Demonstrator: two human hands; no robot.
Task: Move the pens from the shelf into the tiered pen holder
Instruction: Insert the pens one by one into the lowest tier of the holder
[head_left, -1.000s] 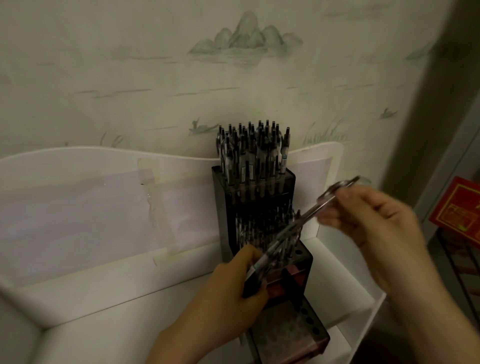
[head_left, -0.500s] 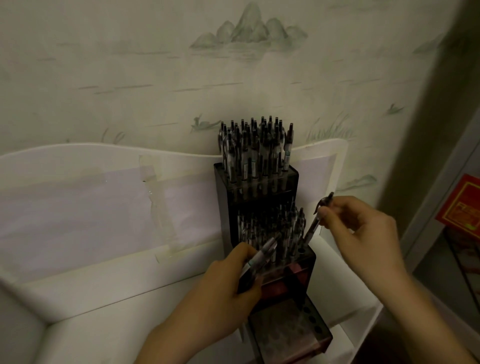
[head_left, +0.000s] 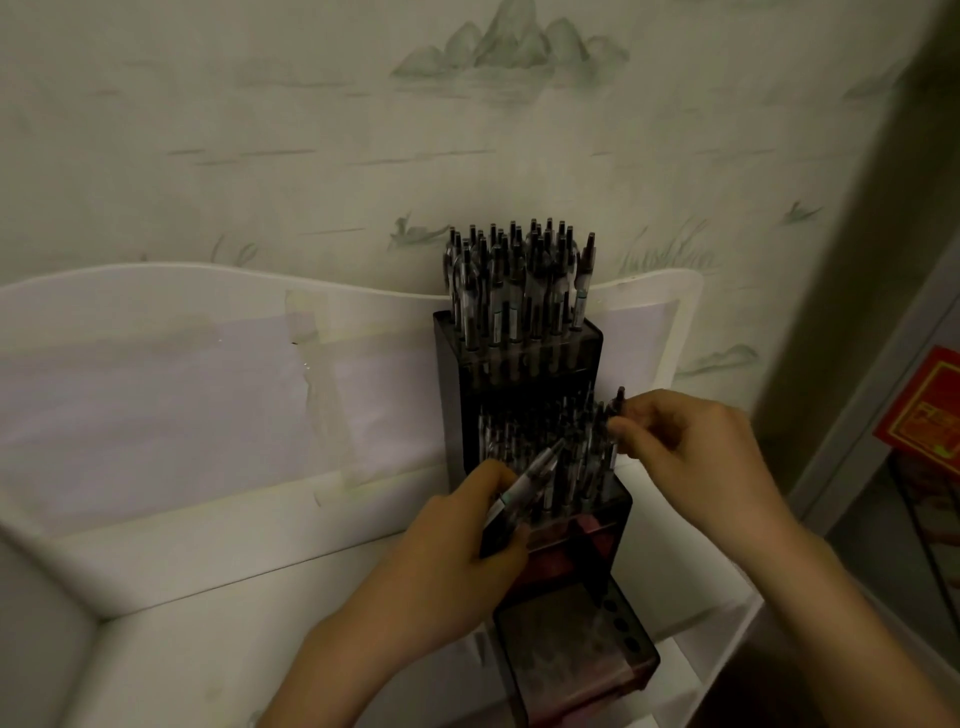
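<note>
A dark smoked tiered pen holder (head_left: 519, 358) stands on the white shelf (head_left: 218, 613) against the wall. Its top tier is packed with several upright pens (head_left: 514, 280), and its middle tier holds several more. The lowest front tier (head_left: 576, 654) shows open holes and no pens. My left hand (head_left: 457, 551) grips a small bundle of pens (head_left: 524, 488) that points up and to the right at the middle tier. My right hand (head_left: 680, 457) pinches the top of one pen (head_left: 617, 415) standing upright at the right end of the middle tier.
The shelf has a white curved back panel (head_left: 208, 374) with taped paper on it. Behind it is a wall with a pale mountain print. A red box (head_left: 924, 405) sits on a dark rack at the far right, beyond the shelf's right edge.
My right hand has moved down and left, swinging its pen from a slant to upright at the middle tier's right end. My left hand has kept its bundle in place.
</note>
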